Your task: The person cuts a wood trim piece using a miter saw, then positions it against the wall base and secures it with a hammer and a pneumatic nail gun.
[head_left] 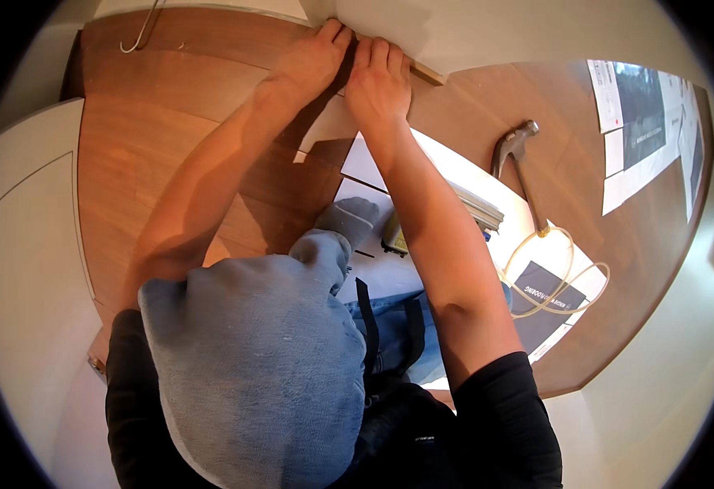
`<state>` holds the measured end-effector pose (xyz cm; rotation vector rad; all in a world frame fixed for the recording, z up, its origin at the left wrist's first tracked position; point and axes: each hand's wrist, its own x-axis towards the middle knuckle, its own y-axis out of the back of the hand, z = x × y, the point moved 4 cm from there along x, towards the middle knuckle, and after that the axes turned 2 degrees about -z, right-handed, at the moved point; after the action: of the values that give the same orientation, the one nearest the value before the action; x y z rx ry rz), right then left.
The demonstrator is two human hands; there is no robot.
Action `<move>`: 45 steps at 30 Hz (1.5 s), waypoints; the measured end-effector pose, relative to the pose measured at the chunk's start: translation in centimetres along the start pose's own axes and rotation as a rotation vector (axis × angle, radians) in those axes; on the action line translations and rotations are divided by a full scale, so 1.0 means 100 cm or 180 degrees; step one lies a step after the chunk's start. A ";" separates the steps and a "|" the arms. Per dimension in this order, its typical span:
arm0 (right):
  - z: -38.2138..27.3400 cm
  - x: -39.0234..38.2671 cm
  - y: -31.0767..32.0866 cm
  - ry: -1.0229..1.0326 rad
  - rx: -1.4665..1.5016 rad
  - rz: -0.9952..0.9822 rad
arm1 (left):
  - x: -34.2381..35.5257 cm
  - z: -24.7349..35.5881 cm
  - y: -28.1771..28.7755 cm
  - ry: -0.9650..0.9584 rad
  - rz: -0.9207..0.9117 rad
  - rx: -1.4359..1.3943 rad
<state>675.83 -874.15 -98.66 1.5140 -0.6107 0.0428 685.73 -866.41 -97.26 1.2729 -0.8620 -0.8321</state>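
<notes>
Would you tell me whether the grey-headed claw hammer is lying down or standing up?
Lying down: the grey-headed claw hammer rests flat on the wooden floor, untouched.

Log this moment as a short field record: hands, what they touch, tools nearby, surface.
left hand: left hand, fingers flat on the end of a narrow wooden strip at the foot of the white wall
right hand: right hand, pressed on the same strip, beside the left hand
tools nearby: hammer lying to the right; coil of pale tubing below it
surface: brown wood-plank floor
other: metal hook at upper left; printed sheets at right
grip: neither hand is closed around anything
</notes>
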 end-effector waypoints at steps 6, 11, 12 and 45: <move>0.002 0.000 -0.006 -0.0106 0.0015 -0.0368 | 0.011 -0.015 -0.006 -0.0160 -0.0356 0.0384; 0.003 0.000 0.002 0.0020 0.0080 -0.0205 | 0.010 -0.020 -0.007 -0.0253 -0.0176 0.0381; 0.007 -0.001 0.003 -0.0010 0.0075 -0.0211 | 0.011 -0.016 -0.001 -0.0267 -0.0171 0.0341; 0.060 -0.067 0.061 -0.0890 0.1655 -0.0375 | 0.021 -0.015 0.003 -0.0417 0.0080 0.0327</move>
<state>665.68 -876.93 -96.12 2.0799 -0.7695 -0.1110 688.03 -867.54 -96.91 1.3052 -1.0346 -0.8677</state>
